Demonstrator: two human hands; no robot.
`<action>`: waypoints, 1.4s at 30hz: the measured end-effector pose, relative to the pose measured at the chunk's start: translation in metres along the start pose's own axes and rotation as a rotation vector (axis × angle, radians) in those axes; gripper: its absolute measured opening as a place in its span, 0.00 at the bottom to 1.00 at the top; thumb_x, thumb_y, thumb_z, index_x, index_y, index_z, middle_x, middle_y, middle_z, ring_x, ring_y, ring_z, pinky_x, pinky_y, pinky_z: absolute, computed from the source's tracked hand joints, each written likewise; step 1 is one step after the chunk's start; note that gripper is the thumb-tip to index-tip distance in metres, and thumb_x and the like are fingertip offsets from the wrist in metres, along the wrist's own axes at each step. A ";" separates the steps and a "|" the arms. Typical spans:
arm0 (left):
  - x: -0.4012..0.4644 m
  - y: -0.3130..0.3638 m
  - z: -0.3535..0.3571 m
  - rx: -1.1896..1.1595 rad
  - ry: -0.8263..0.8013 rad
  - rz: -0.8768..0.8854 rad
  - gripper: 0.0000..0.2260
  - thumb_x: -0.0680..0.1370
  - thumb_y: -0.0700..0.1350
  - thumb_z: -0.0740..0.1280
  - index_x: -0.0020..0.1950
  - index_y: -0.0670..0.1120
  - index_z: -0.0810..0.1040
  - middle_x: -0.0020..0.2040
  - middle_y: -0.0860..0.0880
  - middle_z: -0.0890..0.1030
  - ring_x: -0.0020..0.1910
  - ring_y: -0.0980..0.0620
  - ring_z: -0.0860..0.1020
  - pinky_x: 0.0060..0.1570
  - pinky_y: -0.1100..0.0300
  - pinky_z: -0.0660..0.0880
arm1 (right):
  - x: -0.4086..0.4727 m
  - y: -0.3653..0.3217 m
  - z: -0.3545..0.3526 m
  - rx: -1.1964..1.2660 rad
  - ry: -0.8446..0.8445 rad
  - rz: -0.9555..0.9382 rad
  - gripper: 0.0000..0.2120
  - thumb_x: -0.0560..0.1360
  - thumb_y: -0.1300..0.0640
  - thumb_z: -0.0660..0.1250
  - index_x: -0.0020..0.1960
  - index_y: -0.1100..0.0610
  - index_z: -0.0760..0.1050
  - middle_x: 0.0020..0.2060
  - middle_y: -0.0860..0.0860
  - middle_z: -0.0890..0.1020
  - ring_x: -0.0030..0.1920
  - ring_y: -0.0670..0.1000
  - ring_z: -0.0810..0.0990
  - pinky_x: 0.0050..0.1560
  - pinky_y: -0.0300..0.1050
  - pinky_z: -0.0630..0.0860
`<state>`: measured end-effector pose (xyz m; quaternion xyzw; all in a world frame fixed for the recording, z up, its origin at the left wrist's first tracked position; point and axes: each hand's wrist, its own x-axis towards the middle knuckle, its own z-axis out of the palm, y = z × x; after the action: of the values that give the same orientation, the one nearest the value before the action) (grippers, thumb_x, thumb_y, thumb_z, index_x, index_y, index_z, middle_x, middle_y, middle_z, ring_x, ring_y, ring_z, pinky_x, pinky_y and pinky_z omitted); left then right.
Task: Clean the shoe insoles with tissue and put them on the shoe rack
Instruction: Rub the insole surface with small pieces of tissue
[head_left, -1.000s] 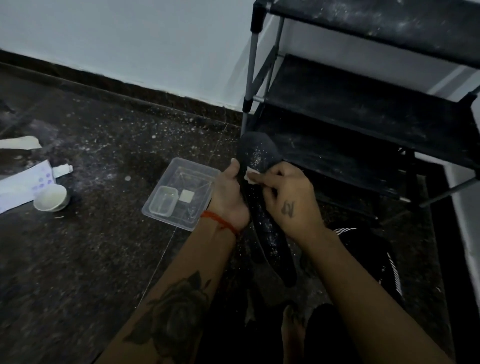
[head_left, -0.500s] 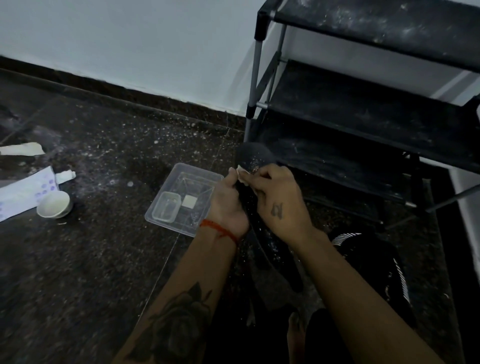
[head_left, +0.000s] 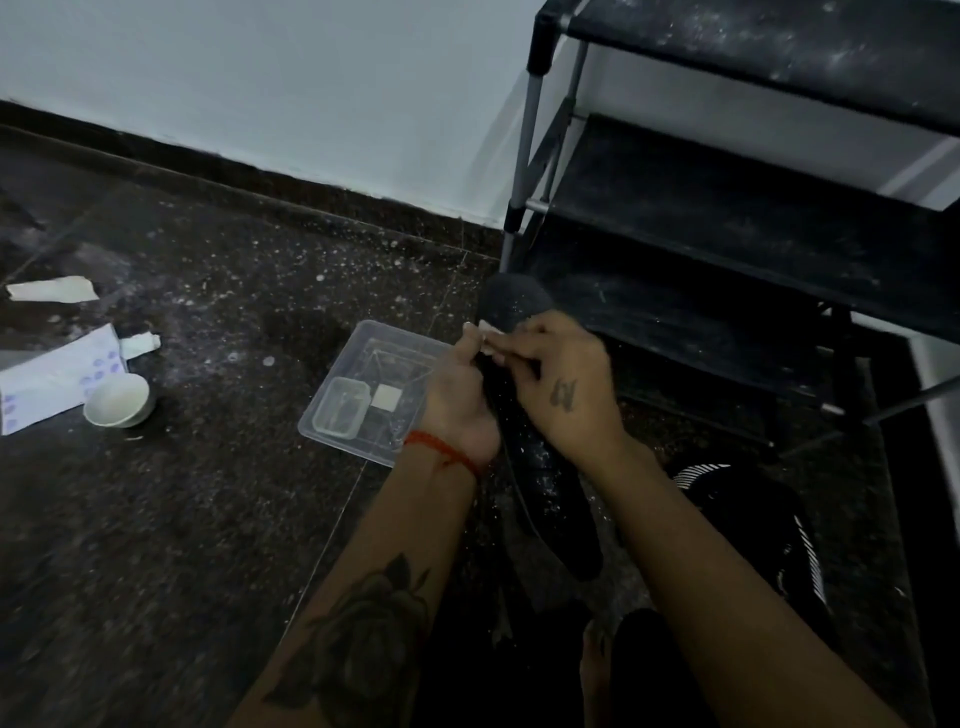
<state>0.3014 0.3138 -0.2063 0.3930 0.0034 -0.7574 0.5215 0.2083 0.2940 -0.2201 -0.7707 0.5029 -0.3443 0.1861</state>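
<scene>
A small crumpled white tissue (head_left: 489, 332) is pinched between the curled fingertips (head_left: 511, 340) of the right hand (head_left: 563, 387) and pressed against the upper part of a long, dark, speckled shoe insole (head_left: 540, 467). The insole is gripped from its left edge by the left hand (head_left: 460, 400), whose thumb and fingers are curled round it; a red thread band (head_left: 441, 451) is worn on that wrist. The insole is held tilted above the dark speckled stone floor (head_left: 208, 519), its rounded toe end raised just in front of the lowest shelf of the black metal-framed shoe rack (head_left: 727, 218), its heel end pointing down toward the person. White flecks of dust are scattered over its surface. Just left of the left hand, partly covered by it, lies a clear rectangular plastic tray (head_left: 374, 364) with a smaller clear box (head_left: 340, 410) and a pale square piece (head_left: 385, 399) inside. Further left on the floor are a small white bowl (head_left: 118, 400), touching or just beside a white tissue pack with purple dots (head_left: 52, 376), and torn pale paper scraps (head_left: 52, 290). A black shoe with white stripes (head_left: 769, 530) lies to the right of the right forearm, partly hidden by it. The middle of the insole is hidden behind both hands, and the dim light leaves its texture hard to make out. The rack's upper shelves and right side are cut off by the frame.
</scene>
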 end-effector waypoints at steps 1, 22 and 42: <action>0.000 0.000 0.000 0.002 0.020 0.000 0.25 0.83 0.55 0.49 0.44 0.38 0.77 0.35 0.42 0.82 0.39 0.48 0.79 0.41 0.56 0.76 | -0.002 0.001 0.004 0.001 -0.022 -0.018 0.09 0.73 0.63 0.66 0.50 0.56 0.82 0.40 0.55 0.79 0.40 0.47 0.74 0.42 0.31 0.67; 0.001 0.003 -0.003 0.076 0.000 -0.003 0.23 0.83 0.56 0.50 0.52 0.40 0.77 0.43 0.41 0.82 0.45 0.46 0.78 0.47 0.54 0.75 | 0.004 0.014 0.007 -0.175 -0.049 0.007 0.15 0.76 0.62 0.63 0.60 0.51 0.77 0.42 0.54 0.75 0.45 0.54 0.74 0.43 0.46 0.75; 0.012 0.002 -0.011 0.129 -0.061 -0.075 0.23 0.81 0.57 0.51 0.52 0.40 0.77 0.39 0.41 0.84 0.35 0.46 0.84 0.34 0.54 0.81 | 0.021 0.036 -0.003 -0.169 0.082 0.249 0.15 0.73 0.68 0.63 0.56 0.57 0.79 0.45 0.58 0.76 0.43 0.54 0.76 0.47 0.44 0.75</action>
<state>0.3076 0.3078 -0.2206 0.4019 -0.0466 -0.7867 0.4663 0.1884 0.2598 -0.2330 -0.7006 0.6289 -0.3062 0.1410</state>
